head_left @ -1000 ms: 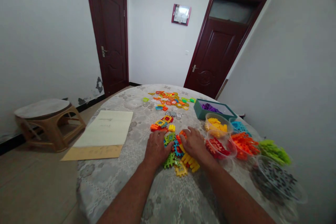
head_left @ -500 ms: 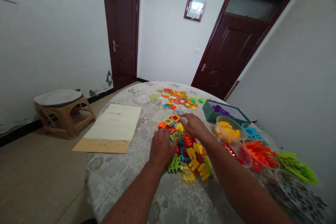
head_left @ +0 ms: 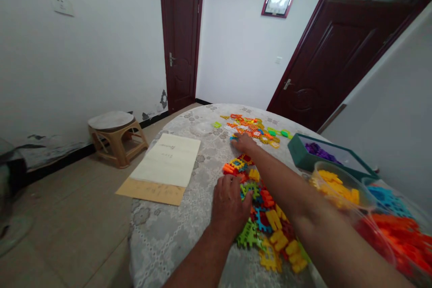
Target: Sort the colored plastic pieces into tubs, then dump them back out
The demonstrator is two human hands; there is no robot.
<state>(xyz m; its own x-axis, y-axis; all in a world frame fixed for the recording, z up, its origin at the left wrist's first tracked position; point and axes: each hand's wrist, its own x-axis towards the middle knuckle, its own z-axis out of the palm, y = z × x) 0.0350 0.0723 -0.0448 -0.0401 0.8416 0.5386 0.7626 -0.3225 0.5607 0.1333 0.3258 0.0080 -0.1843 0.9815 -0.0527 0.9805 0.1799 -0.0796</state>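
My left hand rests at the left side of a joined cluster of coloured plastic pieces, its thumb spread from the fingers and touching the green pieces. My right hand is stretched out over the near left edge of a loose pile of flat pieces farther back; its fingertips are too small to tell whether they hold a piece. Yellow pieces lie at the cluster's near right side, and orange ones at its far left end. My right forearm hides part of the cluster.
Cream paper lies on a brown sheet at the left of the patterned tablecloth. On the right stand a green box of purple pieces and clear tubs of yellow, blue and orange pieces. A stool stands left.
My right hand has left the cluster's far end and reached forward to the loose pile. My left hand stays beside the cluster. The camera view has shifted left and closer.
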